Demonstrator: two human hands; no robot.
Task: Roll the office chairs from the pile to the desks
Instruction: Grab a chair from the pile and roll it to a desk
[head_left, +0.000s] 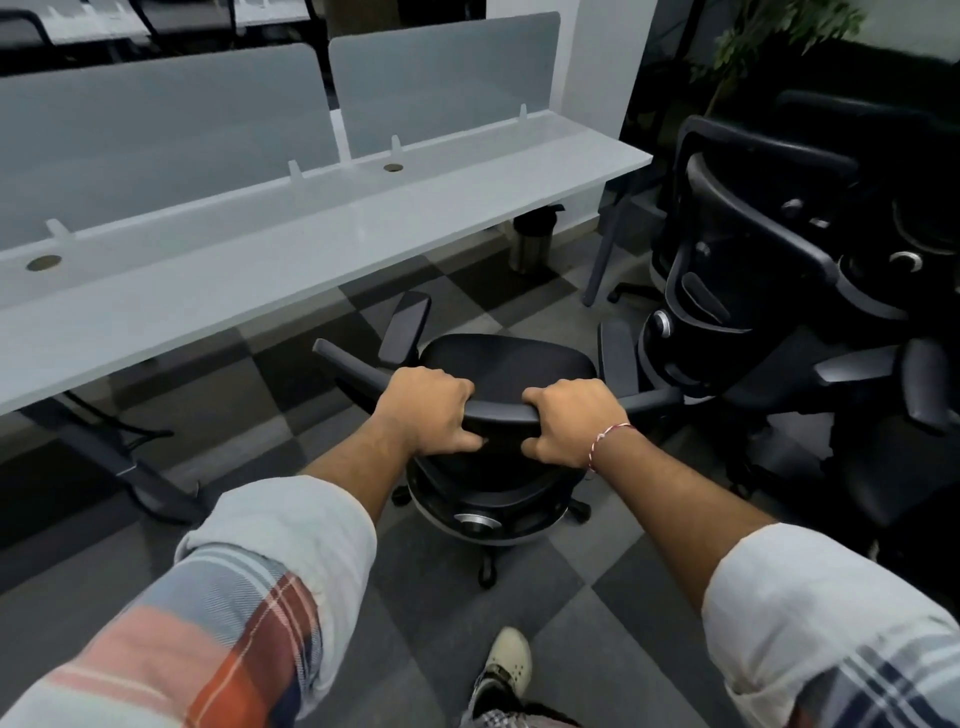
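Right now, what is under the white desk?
Under the white desk stand a metal bin with a dark lid, near its far end, and a dark desk leg on the checkered carpet. The desktop covers the rest beneath it.

Head view — forward, down, close over chair (506, 366)
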